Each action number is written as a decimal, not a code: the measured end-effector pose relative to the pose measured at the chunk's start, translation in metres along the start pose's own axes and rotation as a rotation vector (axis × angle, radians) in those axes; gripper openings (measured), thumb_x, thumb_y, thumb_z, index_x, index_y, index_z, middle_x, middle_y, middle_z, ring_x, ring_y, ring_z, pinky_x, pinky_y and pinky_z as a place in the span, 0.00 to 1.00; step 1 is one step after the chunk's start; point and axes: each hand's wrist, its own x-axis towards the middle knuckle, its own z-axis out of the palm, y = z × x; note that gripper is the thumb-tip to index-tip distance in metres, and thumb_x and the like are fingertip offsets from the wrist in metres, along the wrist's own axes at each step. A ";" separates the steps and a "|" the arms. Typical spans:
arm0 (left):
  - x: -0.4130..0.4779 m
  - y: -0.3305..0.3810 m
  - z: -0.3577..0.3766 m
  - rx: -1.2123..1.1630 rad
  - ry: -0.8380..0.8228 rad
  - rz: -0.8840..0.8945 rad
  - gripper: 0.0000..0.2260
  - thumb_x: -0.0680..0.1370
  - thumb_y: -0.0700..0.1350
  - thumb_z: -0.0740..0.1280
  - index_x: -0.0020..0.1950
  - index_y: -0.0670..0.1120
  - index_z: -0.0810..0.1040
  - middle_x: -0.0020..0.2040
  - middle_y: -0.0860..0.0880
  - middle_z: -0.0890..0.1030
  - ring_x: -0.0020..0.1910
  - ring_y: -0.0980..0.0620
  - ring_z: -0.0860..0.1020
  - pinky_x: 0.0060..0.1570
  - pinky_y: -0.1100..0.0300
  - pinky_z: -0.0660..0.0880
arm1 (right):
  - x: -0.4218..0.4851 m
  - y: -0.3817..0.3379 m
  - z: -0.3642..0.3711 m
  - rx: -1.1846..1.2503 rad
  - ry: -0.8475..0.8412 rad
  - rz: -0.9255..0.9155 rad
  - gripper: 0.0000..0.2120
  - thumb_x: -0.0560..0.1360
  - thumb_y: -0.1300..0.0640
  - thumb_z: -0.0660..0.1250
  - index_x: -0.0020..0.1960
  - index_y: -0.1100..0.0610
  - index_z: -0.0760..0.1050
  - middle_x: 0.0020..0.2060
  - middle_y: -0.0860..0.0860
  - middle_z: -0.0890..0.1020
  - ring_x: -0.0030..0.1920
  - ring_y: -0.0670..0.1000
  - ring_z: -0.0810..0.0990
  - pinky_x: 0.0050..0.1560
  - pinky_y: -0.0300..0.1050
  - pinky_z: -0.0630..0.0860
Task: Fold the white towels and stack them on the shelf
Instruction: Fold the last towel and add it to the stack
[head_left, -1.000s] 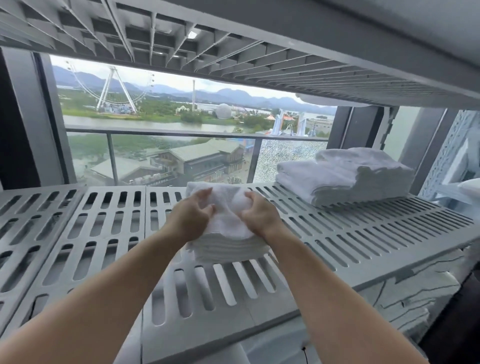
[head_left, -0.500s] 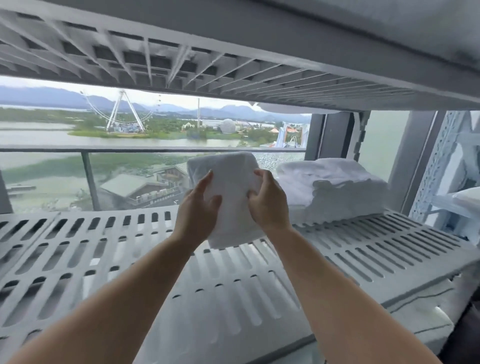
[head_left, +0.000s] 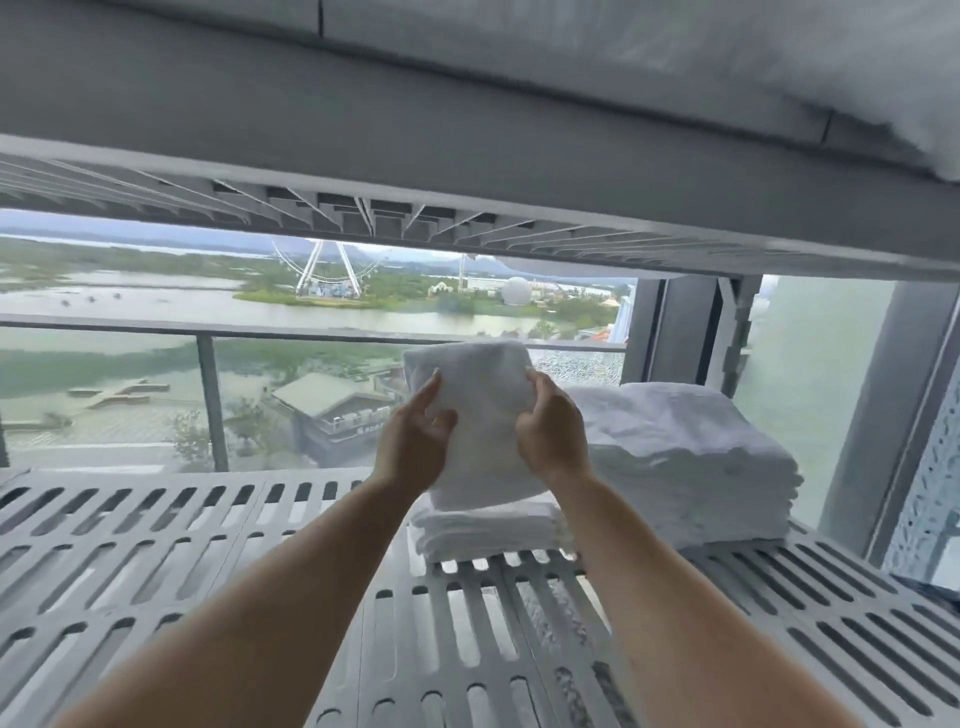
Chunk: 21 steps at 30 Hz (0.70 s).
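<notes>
Both hands gripped a folded white towel (head_left: 480, 415), left hand (head_left: 413, 447) on its left edge, right hand (head_left: 553, 441) on its right, held upright just above a small towel stack (head_left: 488, 535) on the slotted shelf (head_left: 208, 571). Taller towel pile (head_left: 691, 457) sat just beside, to the right; window w/ railing behind.

- Slatted shelf (head_left: 156, 561) left of my hands lies bare (wide passage).
- Big towel stack (head_left: 691, 467) blocks the right; upper shelf (head_left: 467, 130) caps overhead.
</notes>
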 end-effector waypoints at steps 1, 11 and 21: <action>0.005 0.001 0.003 0.005 -0.001 0.001 0.25 0.79 0.44 0.68 0.76 0.52 0.70 0.72 0.47 0.75 0.68 0.47 0.75 0.58 0.62 0.69 | 0.005 0.004 0.001 0.011 0.008 0.010 0.30 0.71 0.70 0.59 0.73 0.60 0.70 0.65 0.59 0.79 0.66 0.59 0.76 0.64 0.44 0.70; 0.029 -0.018 0.035 0.147 -0.125 -0.275 0.19 0.78 0.43 0.67 0.70 0.43 0.77 0.68 0.43 0.79 0.67 0.44 0.76 0.66 0.58 0.69 | 0.010 0.042 0.022 -0.181 -0.096 0.000 0.22 0.79 0.64 0.60 0.73 0.59 0.71 0.61 0.61 0.81 0.62 0.60 0.79 0.63 0.48 0.73; 0.041 -0.028 -0.002 0.356 -0.135 -0.137 0.14 0.79 0.55 0.64 0.42 0.48 0.81 0.47 0.46 0.84 0.51 0.43 0.80 0.53 0.51 0.77 | -0.022 0.035 0.025 -0.420 0.024 -0.379 0.17 0.77 0.62 0.62 0.64 0.58 0.76 0.66 0.57 0.76 0.67 0.58 0.73 0.67 0.53 0.72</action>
